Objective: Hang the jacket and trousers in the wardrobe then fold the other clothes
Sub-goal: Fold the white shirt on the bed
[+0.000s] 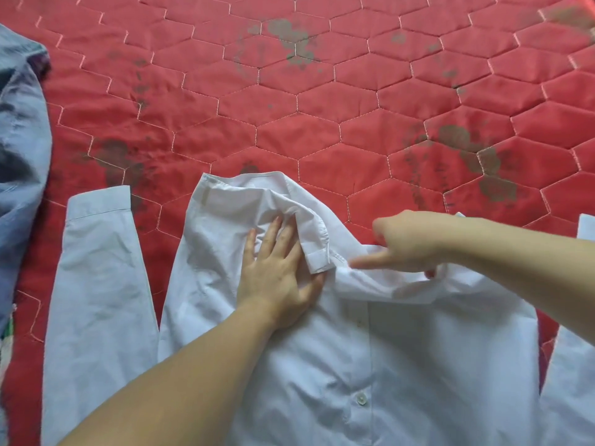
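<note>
The white shirt (370, 349) lay front-up on the red quilt (322, 107), collar away from the person. The left hand (277, 278) pressed flat, fingers spread, just left of the collar (309, 233); the right hand (405, 243) pinched cloth beside it.

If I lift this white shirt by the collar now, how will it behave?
Likely floppy: the white shirt creases around the left hand. Probably light, thin cloth. Its sleeve lies loose and would likely dangle.

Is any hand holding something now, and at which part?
The right hand pinches the white shirt at its collar. The left hand only presses flat on the shirt, fingers straight.
</note>
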`<state>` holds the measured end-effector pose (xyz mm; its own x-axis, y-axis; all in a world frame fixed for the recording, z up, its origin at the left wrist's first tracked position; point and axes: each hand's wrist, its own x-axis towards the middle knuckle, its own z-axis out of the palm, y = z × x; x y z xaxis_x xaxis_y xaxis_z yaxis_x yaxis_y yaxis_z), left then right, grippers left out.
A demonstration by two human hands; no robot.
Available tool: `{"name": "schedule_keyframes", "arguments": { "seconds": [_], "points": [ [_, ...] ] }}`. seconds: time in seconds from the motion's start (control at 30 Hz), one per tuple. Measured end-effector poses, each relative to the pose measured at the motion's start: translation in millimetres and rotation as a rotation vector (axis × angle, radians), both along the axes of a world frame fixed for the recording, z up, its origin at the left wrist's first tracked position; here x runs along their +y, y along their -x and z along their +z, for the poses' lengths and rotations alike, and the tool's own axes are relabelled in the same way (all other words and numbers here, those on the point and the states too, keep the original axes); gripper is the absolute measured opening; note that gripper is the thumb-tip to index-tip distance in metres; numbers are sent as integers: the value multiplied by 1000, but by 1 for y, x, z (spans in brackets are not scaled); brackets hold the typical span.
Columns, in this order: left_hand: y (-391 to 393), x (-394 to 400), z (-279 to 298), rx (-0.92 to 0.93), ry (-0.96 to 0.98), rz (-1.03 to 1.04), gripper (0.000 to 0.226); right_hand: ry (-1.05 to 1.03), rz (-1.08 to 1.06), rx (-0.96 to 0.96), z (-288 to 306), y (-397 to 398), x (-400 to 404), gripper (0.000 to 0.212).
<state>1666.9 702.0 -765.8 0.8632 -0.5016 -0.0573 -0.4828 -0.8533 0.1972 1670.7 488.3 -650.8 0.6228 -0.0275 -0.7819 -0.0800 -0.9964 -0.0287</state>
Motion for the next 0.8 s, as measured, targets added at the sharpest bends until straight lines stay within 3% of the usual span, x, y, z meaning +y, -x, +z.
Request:
{"name": "schedule_keyframes", "arguments": {
  "seconds": [0.07,0.17,0.27,0.33,0.4,0.47,0.57,0.67,0.8],
  "points": [
    [0,0,-1,-17,6,-2,77,-29,54,-100,-6,1,9,63],
    [0,1,-1,-28,2,-10,75,-18,67,-278,-12,-1,3,25],
    [-1,1,-1,-27,-6,-8,74,76,-102,-615,-8,-16,-21,28],
    [0,1,0,-26,-2,-4,73,2,-217,-785,-10,-20,-31,29],
    [-1,1,-1,-23,3,-5,73,-130,-153,-703,-13,-13,-27,31],
    [-1,2,-2,-31,3,-15,77,-132,24,-527,-20,1,-10,48],
    [-1,2,-1,-32,20,-18,82,-59,-54,-572,-31,4,9,65],
    [-1,2,-2,-42,30,-16,81,-21,-113,-551,-37,-10,25,47],
    [-2,1,-4,-60,15,-7,71,168,57,-589,-19,-54,-7,18]
  ]
}}
